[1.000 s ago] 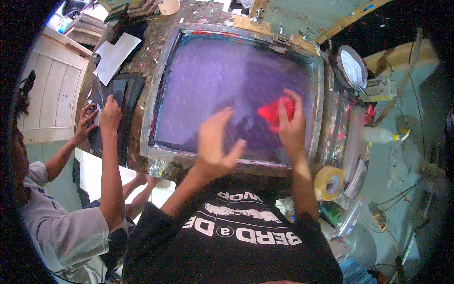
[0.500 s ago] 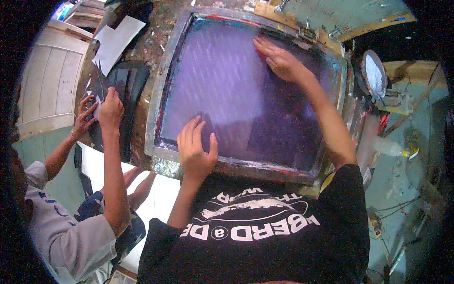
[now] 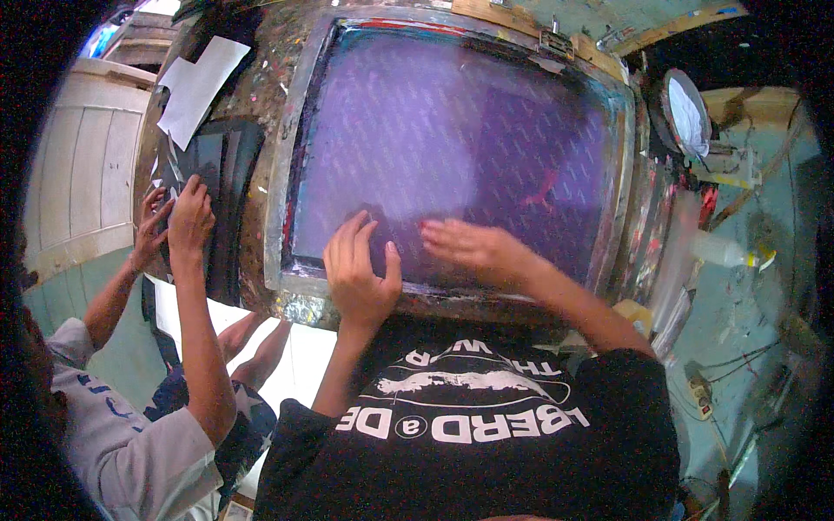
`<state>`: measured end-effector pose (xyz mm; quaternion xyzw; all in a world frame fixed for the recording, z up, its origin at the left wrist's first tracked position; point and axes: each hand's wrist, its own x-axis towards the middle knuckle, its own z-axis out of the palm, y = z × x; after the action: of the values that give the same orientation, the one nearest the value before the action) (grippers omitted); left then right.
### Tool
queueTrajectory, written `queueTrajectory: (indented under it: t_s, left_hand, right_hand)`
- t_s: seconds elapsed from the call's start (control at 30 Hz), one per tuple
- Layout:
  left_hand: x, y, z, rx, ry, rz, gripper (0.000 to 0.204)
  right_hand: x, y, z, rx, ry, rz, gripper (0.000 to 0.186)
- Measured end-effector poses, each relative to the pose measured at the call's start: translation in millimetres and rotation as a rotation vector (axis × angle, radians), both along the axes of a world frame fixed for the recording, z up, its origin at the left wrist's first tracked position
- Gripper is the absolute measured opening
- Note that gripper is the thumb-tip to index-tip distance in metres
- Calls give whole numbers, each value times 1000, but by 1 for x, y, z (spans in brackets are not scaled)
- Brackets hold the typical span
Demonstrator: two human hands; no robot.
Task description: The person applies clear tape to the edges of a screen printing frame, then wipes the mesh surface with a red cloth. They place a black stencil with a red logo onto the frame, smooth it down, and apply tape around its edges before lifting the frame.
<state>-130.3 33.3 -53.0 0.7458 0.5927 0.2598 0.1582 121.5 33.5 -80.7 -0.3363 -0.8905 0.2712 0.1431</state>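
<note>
A mesh screen with a purple surface (image 3: 391, 122) lies in a worn metal frame (image 3: 284, 191) on the paint-stained bench. My left hand (image 3: 358, 278) rests at the screen's lower middle, fingers spread, holding nothing. To its right, my right hand (image 3: 478, 256) is blurred, its long fingers pressed together over a small red cloth (image 3: 425, 227), mostly hidden beneath them. A red smear (image 3: 543, 189) shows on the right half of the screen.
At left, a co-worker's hands (image 3: 191, 221) handle cut paper on a dark board (image 3: 230, 208), below a white sheet (image 3: 195, 82). At right are a round pan (image 3: 686, 113), a plastic bottle (image 3: 717, 247) and a power strip (image 3: 701, 398). Clamps (image 3: 556, 43) line the top.
My right hand, with the red cloth, has swept from the upper right down and left toward my left hand. My left hand has lowered onto the screen and stayed there since.
</note>
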Motion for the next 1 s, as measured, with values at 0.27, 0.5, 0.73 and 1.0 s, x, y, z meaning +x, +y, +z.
queueTrajectory:
  t_s: [0.27, 0.5, 0.73, 1.0]
  left_hand:
    - [1, -1, -1, 30, 6, 25, 32]
    - [-1, -4, -6, 29, 7, 17, 31]
    - [-1, -4, -8, 50, -2, 16, 28]
    - [-1, -2, -9, 72, 1, 4, 30]
  right_hand:
    - [73, 215, -40, 459, 77, -203, 36]
    - [-13, 55, -3, -81, 251, 100, 30]
    - [-14, -13, 23, -191, -24, 162, 34]
    - [77, -57, 62, -327, -219, 35, 35]
